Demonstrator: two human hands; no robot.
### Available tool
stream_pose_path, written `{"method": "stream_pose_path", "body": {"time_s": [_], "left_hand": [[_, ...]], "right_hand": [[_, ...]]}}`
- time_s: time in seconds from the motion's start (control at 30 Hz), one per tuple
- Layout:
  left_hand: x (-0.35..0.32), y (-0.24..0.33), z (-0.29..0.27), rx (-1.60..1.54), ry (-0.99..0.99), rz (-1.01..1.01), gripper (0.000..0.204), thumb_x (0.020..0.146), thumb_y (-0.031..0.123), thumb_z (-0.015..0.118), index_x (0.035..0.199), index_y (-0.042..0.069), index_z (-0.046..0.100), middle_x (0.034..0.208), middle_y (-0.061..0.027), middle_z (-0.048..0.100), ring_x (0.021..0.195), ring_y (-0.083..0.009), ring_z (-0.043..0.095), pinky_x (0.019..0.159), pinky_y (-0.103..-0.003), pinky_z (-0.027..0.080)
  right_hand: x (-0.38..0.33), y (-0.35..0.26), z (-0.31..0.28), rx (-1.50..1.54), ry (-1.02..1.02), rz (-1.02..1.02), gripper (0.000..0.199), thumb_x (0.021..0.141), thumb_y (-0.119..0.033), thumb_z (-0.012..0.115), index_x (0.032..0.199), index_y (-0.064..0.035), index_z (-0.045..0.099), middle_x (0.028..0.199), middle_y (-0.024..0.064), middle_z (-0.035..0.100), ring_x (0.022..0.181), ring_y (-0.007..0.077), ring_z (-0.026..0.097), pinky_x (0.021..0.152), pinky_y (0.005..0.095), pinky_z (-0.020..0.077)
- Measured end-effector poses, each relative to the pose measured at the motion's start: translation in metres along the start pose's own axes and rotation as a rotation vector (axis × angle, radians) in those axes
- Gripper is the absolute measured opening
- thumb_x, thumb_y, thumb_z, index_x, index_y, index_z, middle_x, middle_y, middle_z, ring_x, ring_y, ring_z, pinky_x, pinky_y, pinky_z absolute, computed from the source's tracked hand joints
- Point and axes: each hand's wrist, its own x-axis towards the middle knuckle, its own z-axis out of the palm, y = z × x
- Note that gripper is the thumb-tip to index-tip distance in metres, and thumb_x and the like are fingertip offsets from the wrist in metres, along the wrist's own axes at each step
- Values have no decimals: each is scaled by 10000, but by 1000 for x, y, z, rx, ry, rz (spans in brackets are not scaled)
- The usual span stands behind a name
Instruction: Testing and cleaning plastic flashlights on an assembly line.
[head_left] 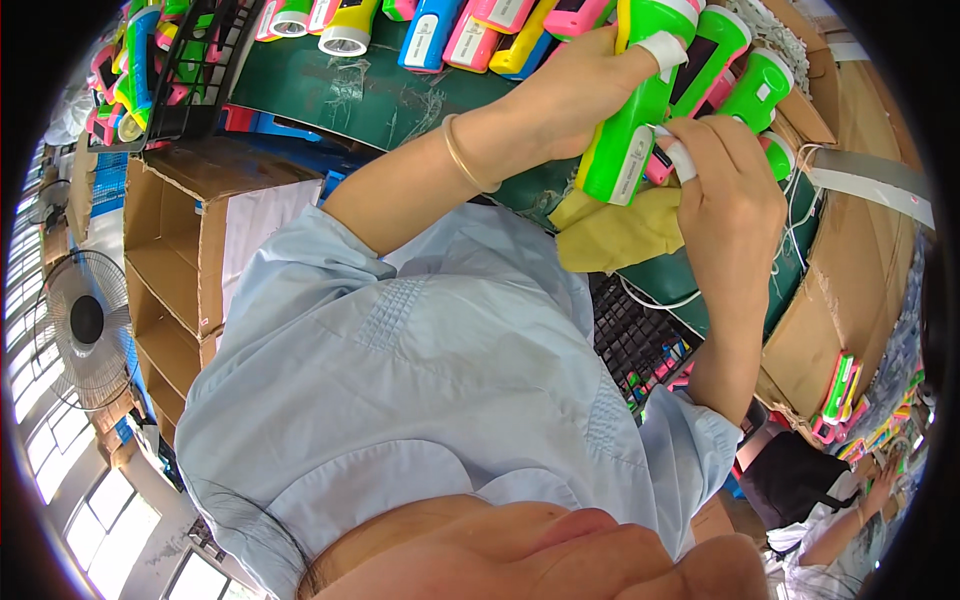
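Observation:
A green flashlight [622, 150] with yellow edging and a white label is tilted over the green bench. My left hand [585, 85] is closed around its upper part, with white tape wrapped on the thumb. On its right side, my right hand [730, 190] has bent, closed fingers, also taped, whose tips come up against the flashlight's edge. Whatever those fingertips pinch is hidden. A yellow cloth [615, 235] lies on the bench below the flashlight. More green flashlights [755, 90] lie just beyond my right hand.
Several pink, blue and yellow flashlights [430, 35] line the far side of the green bench [330, 90]. At left are a black crate [185, 80] of flashlights, a cardboard shelf [165, 250] and a fan [85, 320]. White cable [795, 190] hangs near cardboard at right. Another person [820, 500] works at lower right.

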Motion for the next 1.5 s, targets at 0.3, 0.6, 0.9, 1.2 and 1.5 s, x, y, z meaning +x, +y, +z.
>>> {"method": "stream_pose_path", "body": {"time_s": [0.3, 0.6, 0.9, 1.2, 1.5], "left_hand": [[4, 10, -7, -129, -401, 258, 411, 893, 418, 495, 1069, 48, 509, 857, -97, 586, 707, -180, 592, 657, -332, 517], [3, -15, -21, -699, -476, -42, 624, 848, 610, 405, 1117, 51, 470, 891, -54, 532, 721, -159, 511, 687, -296, 456], [-20, -3, -11, -158, -229, 188, 693, 859, 653, 277, 1158, 47, 429, 888, -71, 519, 757, -191, 528, 715, -345, 457], [-25, 3, -23, 335, -184, 244, 408, 820, 234, 610, 1108, 9, 430, 836, -82, 556, 676, -145, 569, 599, -272, 483], [-25, 5, -28, 748, -210, 435, 605, 807, 225, 633, 1266, -14, 319, 1089, -125, 511, 1003, -215, 521, 855, -311, 423]], "right_hand": [[-13, -9, -18, 878, -246, 334, 341, 628, -161, 760, 914, -51, 611, 739, 51, 541, 690, 180, 564, 609, 279, 445], [-47, -48, 16, 260, 104, -248, 272, 621, -114, 683, 891, -83, 657, 713, 11, 441, 582, 144, 474, 434, 245, 355], [-38, -47, 54, 642, 155, 573, 468, 726, -260, 708, 1024, 24, 487, 790, 106, 484, 674, 235, 527, 561, 344, 444], [-67, -16, 28, 1014, 34, 829, 190, 895, -170, 482, 826, -7, 552, 696, 2, 549, 621, 70, 467, 578, 209, 367], [-39, -18, 22, 999, 148, 653, 154, 877, -117, 516, 810, 14, 559, 713, 29, 568, 664, 86, 506, 614, 204, 388]]}}
